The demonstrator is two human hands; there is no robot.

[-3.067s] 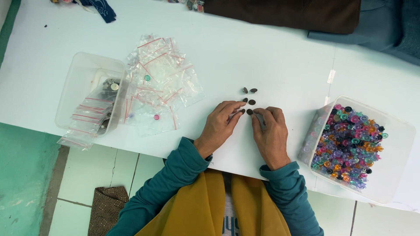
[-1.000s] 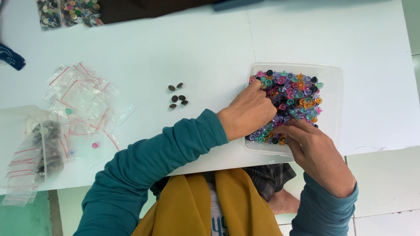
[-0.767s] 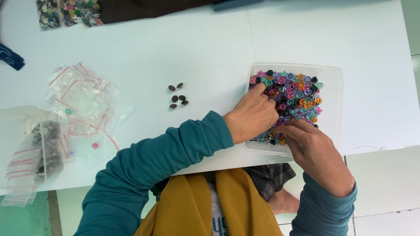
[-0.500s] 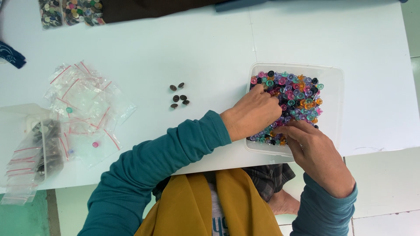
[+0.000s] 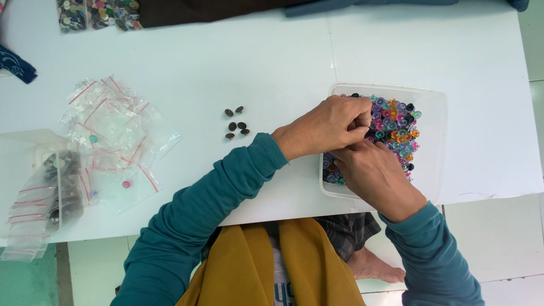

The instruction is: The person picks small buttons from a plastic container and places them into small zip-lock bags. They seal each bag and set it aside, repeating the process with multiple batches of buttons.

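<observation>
**Both hands working inside the bead tray, right of the body**

Head view. The clear plastic tray (image 5: 436, 147) is sitting on the white worktop (image 5: 272, 62), to the right of the person's midline and close to the near edge. It is holding a heap of small coloured beads (image 5: 396, 127): purple, pink, orange, teal and black.

The left hand (image 5: 326, 127) is reaching across the body from the left, its forearm running diagonally up and to the right, and is resting over the left half of the tray. Its fingers are curled in and pinched narrow at the tips, right at the bead heap; whether a bead is being held between them cannot be told. The right hand (image 5: 377, 175) is lying just below and touching the left hand, coming in from the near right corner, covering the near-left part of the tray. Its fingers are folded under, so its opening cannot be told.

The beads are lying directly beyond the fingertips of both hands, up and to the right. The right hand is on the tray's own side; the left hand is crossing over.

A cluster of five dark oval pieces (image 5: 236, 122) is lying well apart to the left. Farther left are a pile of small clear zip bags (image 5: 116, 136) and a second clear container (image 5: 25, 153).
</observation>
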